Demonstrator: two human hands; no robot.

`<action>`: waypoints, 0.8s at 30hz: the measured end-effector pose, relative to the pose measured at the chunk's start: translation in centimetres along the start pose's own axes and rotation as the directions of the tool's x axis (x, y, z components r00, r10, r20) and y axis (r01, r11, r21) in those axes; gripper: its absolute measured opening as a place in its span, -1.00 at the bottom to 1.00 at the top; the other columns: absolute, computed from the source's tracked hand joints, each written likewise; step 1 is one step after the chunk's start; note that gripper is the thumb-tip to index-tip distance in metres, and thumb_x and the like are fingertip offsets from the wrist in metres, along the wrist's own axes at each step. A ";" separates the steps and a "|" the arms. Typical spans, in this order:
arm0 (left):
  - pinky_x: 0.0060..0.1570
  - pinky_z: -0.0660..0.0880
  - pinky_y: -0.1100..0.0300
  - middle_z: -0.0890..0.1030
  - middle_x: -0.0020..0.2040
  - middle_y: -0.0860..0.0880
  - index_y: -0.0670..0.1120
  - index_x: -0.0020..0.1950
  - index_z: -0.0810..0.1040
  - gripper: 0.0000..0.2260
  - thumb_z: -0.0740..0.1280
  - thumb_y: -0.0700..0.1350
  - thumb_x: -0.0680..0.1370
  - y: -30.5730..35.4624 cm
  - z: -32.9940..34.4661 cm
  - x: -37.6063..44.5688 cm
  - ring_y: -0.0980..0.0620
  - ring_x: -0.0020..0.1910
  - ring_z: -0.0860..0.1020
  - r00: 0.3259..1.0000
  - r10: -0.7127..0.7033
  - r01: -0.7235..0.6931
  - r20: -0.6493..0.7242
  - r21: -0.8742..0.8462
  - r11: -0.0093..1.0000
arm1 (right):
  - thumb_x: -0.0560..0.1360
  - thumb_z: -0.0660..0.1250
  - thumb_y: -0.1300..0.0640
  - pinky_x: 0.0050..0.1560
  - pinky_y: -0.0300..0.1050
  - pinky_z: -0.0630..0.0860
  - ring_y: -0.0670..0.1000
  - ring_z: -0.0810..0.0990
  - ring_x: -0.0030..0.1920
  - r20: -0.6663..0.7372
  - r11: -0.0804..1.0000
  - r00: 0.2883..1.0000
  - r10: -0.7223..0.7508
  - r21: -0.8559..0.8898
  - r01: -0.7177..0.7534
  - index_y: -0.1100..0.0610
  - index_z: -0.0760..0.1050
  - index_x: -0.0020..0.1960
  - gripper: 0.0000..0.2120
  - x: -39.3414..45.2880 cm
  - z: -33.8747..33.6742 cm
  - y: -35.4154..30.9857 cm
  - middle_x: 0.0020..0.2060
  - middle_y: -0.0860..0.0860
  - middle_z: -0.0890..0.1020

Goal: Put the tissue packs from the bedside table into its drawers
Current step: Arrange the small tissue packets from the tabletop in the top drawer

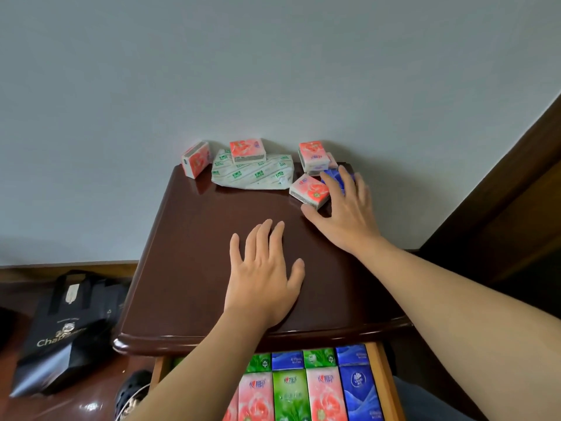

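Pink-wrapped tissue packs [310, 189] were clustered at the bedside table's [194, 268] far right corner, a blue pack [334, 177] among them; more lay along the far edge around a large white pack [255, 174]. The drawer [384, 387] below stood open, largely filled. The nearest pair would best be gathered squarely — thumb under, fingers over. The right hand [343, 214] was spread over both, grip not yet closed; the left hand [264, 278] rested flat — empty.
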State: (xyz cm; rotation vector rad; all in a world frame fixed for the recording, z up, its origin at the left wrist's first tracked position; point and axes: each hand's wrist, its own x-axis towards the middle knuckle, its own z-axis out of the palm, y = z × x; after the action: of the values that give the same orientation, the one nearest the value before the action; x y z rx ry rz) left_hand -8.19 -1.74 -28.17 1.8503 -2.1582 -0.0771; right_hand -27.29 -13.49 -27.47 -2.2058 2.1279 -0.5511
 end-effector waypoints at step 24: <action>0.47 0.24 -0.03 0.35 0.41 -0.01 0.06 0.31 0.43 -0.42 0.27 0.40 0.45 0.3 -1.8 -1.0 -0.05 0.39 0.31 0.988 -0.101 0.065 -0.113 -0.286 0.956 | 0.40 0.31 -0.10 0.52 0.05 0.26 0.10 0.22 0.46 0.014 0.970 0.999 -0.049 0.241 0.044 0.08 0.17 0.64 -0.15 -12.2 -3.8 -0.7 0.52 0.00 0.26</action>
State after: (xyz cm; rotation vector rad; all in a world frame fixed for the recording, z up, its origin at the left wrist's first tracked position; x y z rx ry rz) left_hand -7.86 -0.47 -26.60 1.7314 -1.8744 -0.2634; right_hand -27.69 -0.75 -26.55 -2.1224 1.8896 -0.7429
